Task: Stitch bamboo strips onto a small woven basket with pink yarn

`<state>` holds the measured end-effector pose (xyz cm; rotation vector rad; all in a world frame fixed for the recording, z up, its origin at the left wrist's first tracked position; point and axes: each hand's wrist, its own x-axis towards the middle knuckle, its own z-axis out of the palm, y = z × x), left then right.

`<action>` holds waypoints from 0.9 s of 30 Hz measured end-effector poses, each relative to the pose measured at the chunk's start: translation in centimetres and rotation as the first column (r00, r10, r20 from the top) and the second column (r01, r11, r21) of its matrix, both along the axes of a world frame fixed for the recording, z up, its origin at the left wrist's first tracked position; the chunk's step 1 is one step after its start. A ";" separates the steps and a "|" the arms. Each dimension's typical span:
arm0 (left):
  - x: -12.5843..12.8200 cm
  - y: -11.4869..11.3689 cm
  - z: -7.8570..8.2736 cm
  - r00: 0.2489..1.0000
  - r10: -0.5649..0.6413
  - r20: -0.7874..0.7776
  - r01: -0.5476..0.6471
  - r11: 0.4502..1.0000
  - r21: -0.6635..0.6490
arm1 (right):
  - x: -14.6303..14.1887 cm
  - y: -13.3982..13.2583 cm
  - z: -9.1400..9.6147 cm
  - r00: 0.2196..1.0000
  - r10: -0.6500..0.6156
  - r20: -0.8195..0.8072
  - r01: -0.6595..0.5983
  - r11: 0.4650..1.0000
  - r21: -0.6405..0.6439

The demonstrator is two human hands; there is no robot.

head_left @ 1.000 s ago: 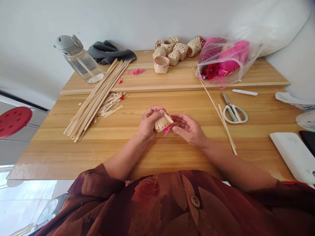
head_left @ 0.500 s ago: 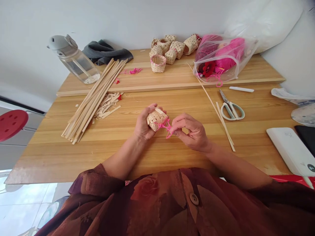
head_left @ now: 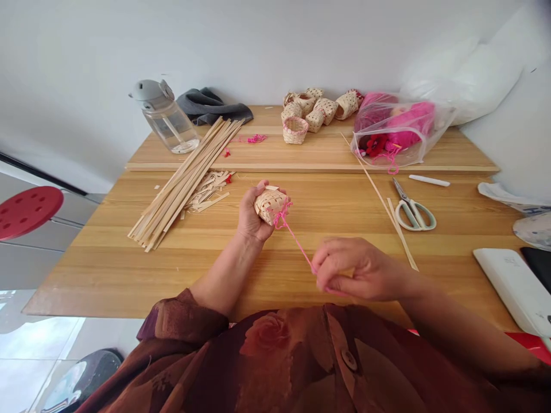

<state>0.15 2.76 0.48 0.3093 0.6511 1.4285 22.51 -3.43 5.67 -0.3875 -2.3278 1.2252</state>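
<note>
My left hand (head_left: 253, 217) is wrapped round a small woven basket (head_left: 270, 205) made of pale flat strips, held tilted above the table. Loose loops of pink yarn (head_left: 303, 250) gather at the basket's near right side. From there a taut length runs down to the right into my right hand (head_left: 350, 268), whose fingers are pinched on it. A bit of yarn trails out below that hand, which is slightly smeared by motion. Whether a needle is in the pinch I cannot tell.
Scissors (head_left: 413, 209), loose strips (head_left: 390, 213) and a white stick (head_left: 429, 180) lie to the right. A strip bundle (head_left: 189, 183), scraps (head_left: 210, 192) and a bottle (head_left: 170, 123) are at left. Several woven baskets (head_left: 295, 131) and a yarn bag (head_left: 400, 132) stand on the raised back board (head_left: 206, 159).
My right hand has moved away from the basket, down and to the right, drawing the pink yarn out straight. The left hand keeps its hold. The view has shifted a little.
</note>
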 end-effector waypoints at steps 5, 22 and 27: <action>-0.2 0.2 -0.1 0.999 0.033 0.000 -0.033 0.999 -0.005 | 0.2 0.4 2.1 0.993 0.082 0.082 -0.068 0.985 -0.161; 0.4 0.3 -0.4 0.988 0.118 -0.094 -0.116 0.993 0.030 | -5.2 3.5 -3.7 0.812 -0.559 0.166 0.580 0.744 -0.331; 0.1 0.7 -0.8 0.990 0.106 -0.091 -0.105 0.994 0.013 | -2.9 2.6 -2.6 0.922 -0.382 0.057 0.318 0.664 -0.676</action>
